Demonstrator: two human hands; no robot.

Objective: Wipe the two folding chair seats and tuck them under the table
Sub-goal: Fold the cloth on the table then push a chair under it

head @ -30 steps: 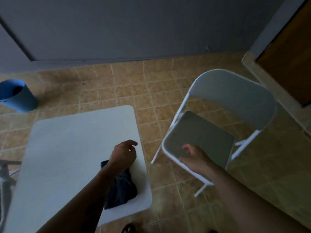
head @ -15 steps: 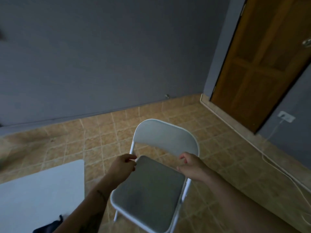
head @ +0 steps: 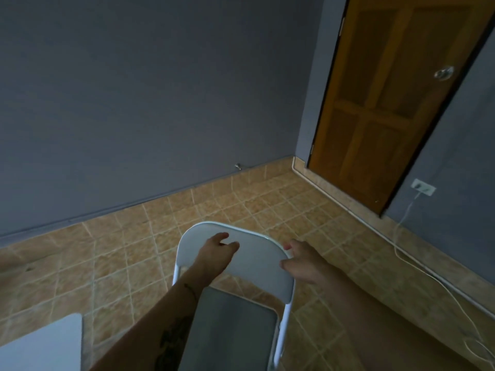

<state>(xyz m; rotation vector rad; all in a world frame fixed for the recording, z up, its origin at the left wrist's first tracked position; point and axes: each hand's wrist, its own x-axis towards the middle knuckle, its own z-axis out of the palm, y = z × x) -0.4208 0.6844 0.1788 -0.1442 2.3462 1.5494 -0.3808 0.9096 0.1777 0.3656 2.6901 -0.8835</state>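
One white folding chair stands unfolded in front of me, its grey seat (head: 233,333) low in the view and its white backrest (head: 257,266) beyond it. My left hand (head: 214,254) hovers over the front of the backrest, fingers loosely apart, holding nothing. At the backrest's right edge is my right hand (head: 301,261), thumb and fingers spread on either side of the rim, not clearly clamped. A corner of the white table (head: 40,346) shows at the bottom left. The second chair and the cloth are out of view.
Tan tiled floor (head: 134,263) spreads around the chair. A grey wall (head: 134,103) runs behind it. A wooden door (head: 388,103) is at the right, with a wall outlet (head: 423,186) and a white cable (head: 428,271) trailing along the floor edge.
Both hands left the sides of the seat and rose to the backrest. The view tilted up and right, so the cloth on the table dropped out of sight.
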